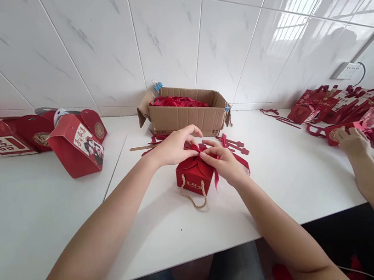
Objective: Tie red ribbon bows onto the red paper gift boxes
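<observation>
A small red gift box [192, 176] with gold lettering and a twisted rope handle [196, 203] stands on the white table in front of me. Over its folded top lies a red ribbon [216, 178], gathered at the middle, with loose ends hanging to the right. My left hand [179, 145] reaches in from the left, its fingertips pinched on the ribbon at the top of the box. From the right, my right hand [222, 158] pinches the same ribbon between thumb and fingers. The fingers partly cover the gathered part, so its exact form is hidden.
Behind the box sits a cardboard carton [184, 117] full of red ribbon. Flat red flower-ended strips [236, 144] lie to its front right. Larger red boxes [78, 146] stand at left. At right, a co-worker's hands [354, 142] handle another red box near several finished-looking boxes [321, 102].
</observation>
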Tool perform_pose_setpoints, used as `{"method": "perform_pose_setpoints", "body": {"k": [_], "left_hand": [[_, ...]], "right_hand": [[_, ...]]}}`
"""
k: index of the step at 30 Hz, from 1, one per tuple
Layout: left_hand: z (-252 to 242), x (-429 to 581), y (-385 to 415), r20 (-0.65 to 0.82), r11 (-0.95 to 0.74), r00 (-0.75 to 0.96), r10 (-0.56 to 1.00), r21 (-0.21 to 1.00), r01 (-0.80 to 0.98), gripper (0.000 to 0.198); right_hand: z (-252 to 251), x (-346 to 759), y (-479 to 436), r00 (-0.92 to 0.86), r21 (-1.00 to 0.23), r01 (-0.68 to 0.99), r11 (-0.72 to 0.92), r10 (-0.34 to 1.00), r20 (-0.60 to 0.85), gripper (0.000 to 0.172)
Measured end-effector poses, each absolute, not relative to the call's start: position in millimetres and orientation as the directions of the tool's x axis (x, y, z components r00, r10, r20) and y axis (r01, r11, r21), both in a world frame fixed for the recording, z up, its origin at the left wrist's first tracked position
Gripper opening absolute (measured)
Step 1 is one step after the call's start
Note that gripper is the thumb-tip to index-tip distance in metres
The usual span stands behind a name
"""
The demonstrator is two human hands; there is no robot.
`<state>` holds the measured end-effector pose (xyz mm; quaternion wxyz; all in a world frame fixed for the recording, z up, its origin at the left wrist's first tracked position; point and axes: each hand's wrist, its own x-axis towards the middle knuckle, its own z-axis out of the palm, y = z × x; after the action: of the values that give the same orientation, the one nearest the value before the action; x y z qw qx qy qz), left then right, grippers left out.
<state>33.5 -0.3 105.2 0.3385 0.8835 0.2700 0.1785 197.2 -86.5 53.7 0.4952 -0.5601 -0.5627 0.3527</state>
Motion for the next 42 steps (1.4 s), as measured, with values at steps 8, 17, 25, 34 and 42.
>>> {"method": "perform_pose_setpoints", "body": {"k": [8,17,25,34,42], "left_hand": [[95.3,47.3,-7.7,0.268,-0.656,0.735,0.623,0.690,0.306,0.027],[108.1,38.2,-8.4,0.121,-0.653,0.713,0.690,0.530,0.541,0.021],[105.2,37.2,-6.2,0.093,-0.686,0.762,0.641,0.515,0.514,0.019],[101.7,36.5,4.8,0.064,-0.740,0.835,0.546,0.503,0.446,0.015],[106.2,28.4,9.9,0.044,-0.800,0.896,0.443,0.470,0.372,0.014]], "right_hand": [[45.2,202.2,-79.2,0.100,-0.990,0.070,0.121,0.987,0.128,0.032],[43.0,195.9,-78.8,0.245,-0.983,0.143,0.115,0.958,0.148,0.026],[47.1,193.8,-83.3,0.210,-0.979,0.182,0.093,0.969,0.131,0.024],[61.0,200.9,-90.6,0.098,-0.899,0.428,0.088,0.985,0.143,0.048],[68.1,225.1,-91.5,0.121,-0.962,0.274,-0.010,0.992,0.025,0.037]]}}
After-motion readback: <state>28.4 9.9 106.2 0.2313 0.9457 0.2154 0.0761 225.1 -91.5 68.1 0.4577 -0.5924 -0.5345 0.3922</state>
